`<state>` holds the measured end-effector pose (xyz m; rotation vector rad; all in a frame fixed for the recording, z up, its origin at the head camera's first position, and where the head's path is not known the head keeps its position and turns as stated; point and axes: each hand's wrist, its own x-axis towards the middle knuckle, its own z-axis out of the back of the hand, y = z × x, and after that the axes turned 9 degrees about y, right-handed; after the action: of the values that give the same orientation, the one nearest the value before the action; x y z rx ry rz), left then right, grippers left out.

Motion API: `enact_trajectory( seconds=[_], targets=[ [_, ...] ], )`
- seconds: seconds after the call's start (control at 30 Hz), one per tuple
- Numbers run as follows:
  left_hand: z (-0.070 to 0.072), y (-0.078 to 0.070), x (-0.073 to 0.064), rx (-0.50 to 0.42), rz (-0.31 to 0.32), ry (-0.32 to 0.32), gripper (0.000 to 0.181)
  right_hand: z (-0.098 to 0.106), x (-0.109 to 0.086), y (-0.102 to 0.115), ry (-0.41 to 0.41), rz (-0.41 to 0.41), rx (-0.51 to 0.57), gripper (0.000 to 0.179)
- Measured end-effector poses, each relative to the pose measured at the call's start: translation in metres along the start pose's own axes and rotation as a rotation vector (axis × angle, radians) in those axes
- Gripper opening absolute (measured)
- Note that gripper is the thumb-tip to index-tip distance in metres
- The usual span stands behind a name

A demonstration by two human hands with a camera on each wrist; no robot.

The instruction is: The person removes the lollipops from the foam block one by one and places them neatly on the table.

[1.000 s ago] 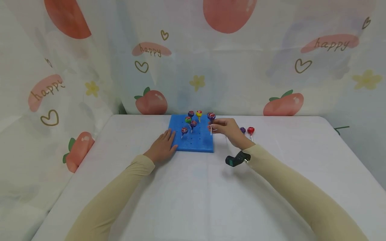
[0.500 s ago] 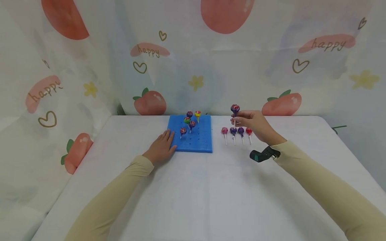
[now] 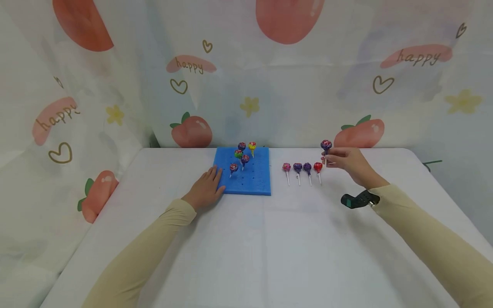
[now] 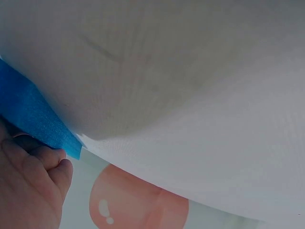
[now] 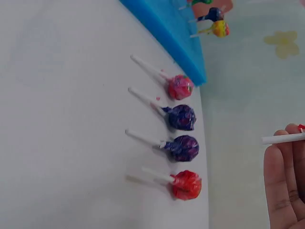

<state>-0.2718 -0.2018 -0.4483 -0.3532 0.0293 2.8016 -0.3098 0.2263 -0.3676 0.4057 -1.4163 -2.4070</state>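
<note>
My right hand [image 3: 348,161] pinches a purple lollipop [image 3: 326,144] upright above the table, right of the lollipop row; in the right wrist view its white stick [image 5: 281,139] shows at the fingers. Lying side by side are a pink lollipop [image 3: 286,167], two purple lollipops [image 3: 298,167] and a red lollipop [image 3: 317,167], sticks toward me. My left hand [image 3: 204,188] rests with extended fingers on the left edge of the blue foam board [image 3: 254,184]. Several lollipops stand in the board, among them a yellow one [image 3: 252,146] and a green one [image 3: 238,153].
A white-covered table [image 3: 239,256] runs up to a patterned cloth backdrop [image 3: 300,98]. Small holes dot the board's surface. A dark camera mount [image 3: 360,199] sits at my right wrist.
My right hand has carried the purple lollipop from above the board's right side rightward, past the row of lying lollipops, and lowered it slightly at the end. The left hand has stayed on the board.
</note>
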Motion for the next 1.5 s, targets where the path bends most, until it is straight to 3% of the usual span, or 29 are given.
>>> enact_trajectory(
  seconds=[0.47, 0.7, 0.93, 1.2, 1.5],
  targets=[
    [0.0, 0.0, 0.001, -0.007, -0.006, -0.002, 0.068, 0.018, -0.002, -0.039, 0.013, -0.191, 0.035, 0.051],
    [0.001, -0.001, 0.0, -0.045, -0.013, -0.003, 0.068, 0.016, 0.001, -0.052, 0.014, -0.279, -0.031, 0.05],
    [0.003, -0.002, -0.003, -0.059, -0.025, -0.018, 0.068, 0.012, 0.004, -0.063, 0.013, -0.329, -0.054, 0.049],
    [0.004, -0.003, -0.003, -0.016, 0.003, 0.007, 0.067, 0.009, 0.008, -0.071, 0.011, -0.342, 0.019, 0.047],
    [0.002, -0.002, -0.002, -0.01, 0.003, 0.001, 0.068, 0.006, 0.009, -0.068, 0.002, -0.363, 0.028, 0.048]
  ],
)
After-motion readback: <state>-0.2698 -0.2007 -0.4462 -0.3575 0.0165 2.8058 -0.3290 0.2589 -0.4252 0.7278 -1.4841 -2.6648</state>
